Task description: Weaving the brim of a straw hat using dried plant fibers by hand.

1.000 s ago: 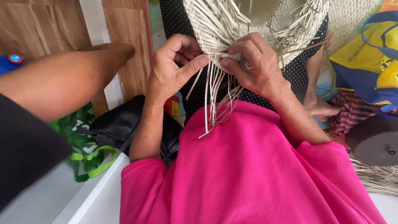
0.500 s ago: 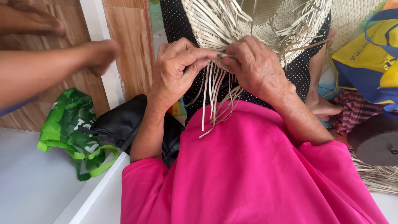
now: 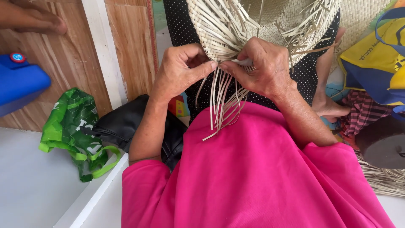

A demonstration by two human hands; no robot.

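Both hands pinch straw strands at the rim of the woven hat (image 3: 261,17), held above the lap: left hand (image 3: 179,69), right hand (image 3: 263,67). Keeping each strand taut and flat should tighten the weave.

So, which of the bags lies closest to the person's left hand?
The black bag, beside the left forearm below the left hand. The green bag lies farther left; the yellow and blue bag is at the right edge.

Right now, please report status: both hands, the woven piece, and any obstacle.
Left hand and right hand pinching pale loose straw strips. Half-woven straw hat held above pink lap. Nothing in the way.
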